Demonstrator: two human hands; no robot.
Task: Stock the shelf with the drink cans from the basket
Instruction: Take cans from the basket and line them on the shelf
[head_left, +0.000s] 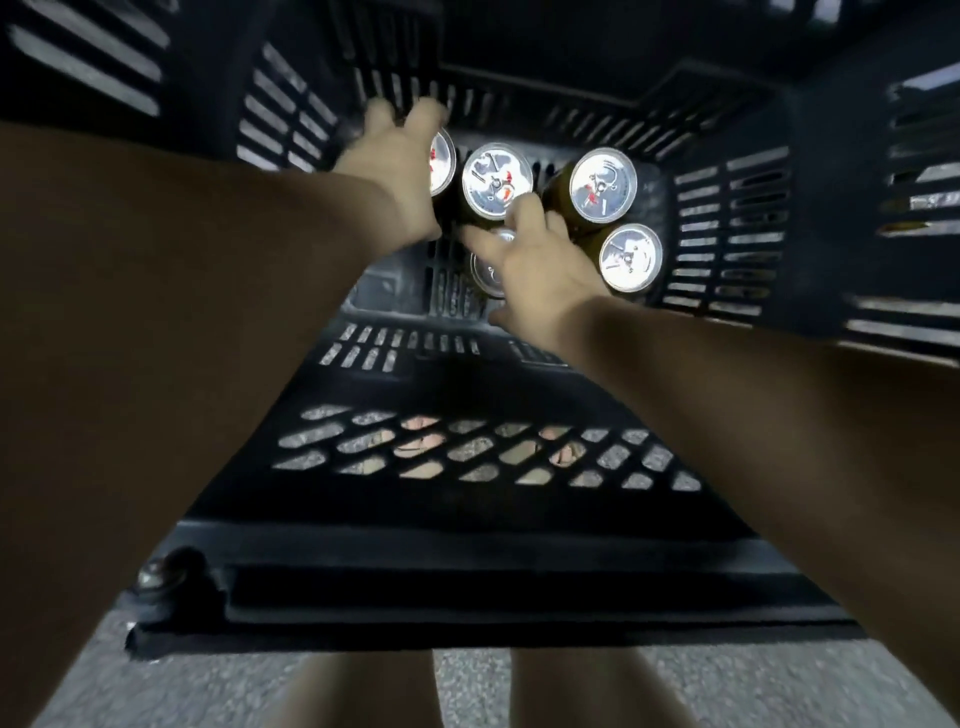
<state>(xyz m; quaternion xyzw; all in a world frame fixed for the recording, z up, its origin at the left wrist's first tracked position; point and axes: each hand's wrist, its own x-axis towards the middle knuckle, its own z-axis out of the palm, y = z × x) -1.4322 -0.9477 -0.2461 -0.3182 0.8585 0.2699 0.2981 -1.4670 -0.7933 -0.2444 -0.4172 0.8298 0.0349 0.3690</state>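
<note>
Several drink cans with silver tops and gold sides stand upright at the bottom of a black slotted basket (467, 551). My left hand (395, 161) reaches down over the far-left can (444, 163), fingers spread and partly covering its top. My right hand (540, 265) hovers with fingers apart over the nearest can (485, 273), hiding most of its lid. Three more cans stand uncovered: one in the middle (496, 179), one at the far right (602, 184) and one at the near right (630, 257). The shelf is out of view.
The basket's tall slotted walls close in on all sides, and its near rim (467, 618) lies below my forearms. A bare patch of basket floor (395, 280) shows left of the near can. Speckled grey floor (727, 691) and my legs show beneath.
</note>
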